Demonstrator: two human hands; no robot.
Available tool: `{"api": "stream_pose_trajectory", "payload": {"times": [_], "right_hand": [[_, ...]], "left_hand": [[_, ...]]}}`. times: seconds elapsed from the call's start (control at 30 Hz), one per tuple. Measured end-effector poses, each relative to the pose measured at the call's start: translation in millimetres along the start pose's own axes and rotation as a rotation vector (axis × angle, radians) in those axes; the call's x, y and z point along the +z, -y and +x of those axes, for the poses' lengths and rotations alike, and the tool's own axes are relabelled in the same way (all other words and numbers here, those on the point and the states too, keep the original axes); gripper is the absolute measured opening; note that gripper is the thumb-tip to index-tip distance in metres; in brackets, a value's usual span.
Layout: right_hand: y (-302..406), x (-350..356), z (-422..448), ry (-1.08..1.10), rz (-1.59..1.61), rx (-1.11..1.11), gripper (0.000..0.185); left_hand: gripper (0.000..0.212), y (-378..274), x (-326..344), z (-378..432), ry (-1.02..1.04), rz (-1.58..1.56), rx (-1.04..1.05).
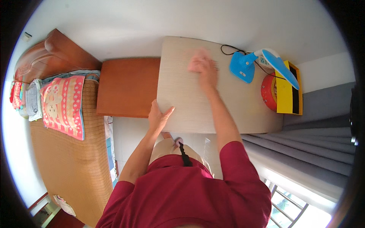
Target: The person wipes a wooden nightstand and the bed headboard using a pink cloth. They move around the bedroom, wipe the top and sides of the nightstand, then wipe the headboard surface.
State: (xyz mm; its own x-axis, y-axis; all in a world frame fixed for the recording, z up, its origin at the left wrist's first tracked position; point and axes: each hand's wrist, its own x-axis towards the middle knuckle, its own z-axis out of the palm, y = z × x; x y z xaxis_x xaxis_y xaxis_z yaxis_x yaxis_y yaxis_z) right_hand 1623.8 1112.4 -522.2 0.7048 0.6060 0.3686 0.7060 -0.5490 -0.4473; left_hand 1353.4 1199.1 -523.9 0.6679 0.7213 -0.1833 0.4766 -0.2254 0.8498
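Observation:
Under my right hand is a pink cloth, bunched up and pressed on the pale wood-grain tabletop. Both the cloth and the fingers are motion-blurred. My left hand grips the tabletop's left edge near the front corner. Its thumb lies on top, and the other fingers run along the side, partly hidden. To the right of the cloth, a blue desk lamp stands at the back of the table, its black cord looping behind the base.
Right on the table are a red round container, a yellow-and-black box and a power strip. A reddish-brown wooden cabinet adjoins the left side. Beyond it is a bed with a pink patterned pillow. Grey curtains hang right.

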Motion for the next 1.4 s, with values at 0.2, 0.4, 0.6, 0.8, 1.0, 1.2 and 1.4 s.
{"api": "stream_pose_trajectory", "payload": {"times": [0.2,0.4,0.6,0.8,1.0,1.2,1.4], "right_hand": [[22.0,26.1,-27.9,-0.109,-0.039,0.091,0.035],[148.6,29.6,-131.4,0.429,0.143,-0.138,0.040],[45.9,-32.4,-148.1,0.147,-0.024,-0.310,0.035],[-112.9,-129.1,-155.9,-0.216,-0.396,0.353,0.043],[-90.9,-43.4,-117.9,-0.200,-0.449,0.319,0.037],[129.5,49.1,-117.5,0.527,-0.544,0.012,0.077],[171.8,-9.7,-198.9,0.466,0.068,-0.348,0.050]], "left_hand": [[0.073,11.3,4.3,7.9,0.072,-0.063,-0.208],[0.076,47.3,-8.9,11.6,-0.081,-0.969,-0.394],[0.075,47.1,-6.0,6.9,0.073,-0.834,-0.429],[0.089,57.2,-5.5,10.1,0.191,-0.431,-0.403],[0.094,45.5,-1.5,9.1,0.188,-0.413,-0.430],[0.087,17.5,-24.5,-12.2,0.194,-0.883,-0.420],[0.082,69.7,-64.0,-7.4,0.146,-1.190,-0.522]]}}
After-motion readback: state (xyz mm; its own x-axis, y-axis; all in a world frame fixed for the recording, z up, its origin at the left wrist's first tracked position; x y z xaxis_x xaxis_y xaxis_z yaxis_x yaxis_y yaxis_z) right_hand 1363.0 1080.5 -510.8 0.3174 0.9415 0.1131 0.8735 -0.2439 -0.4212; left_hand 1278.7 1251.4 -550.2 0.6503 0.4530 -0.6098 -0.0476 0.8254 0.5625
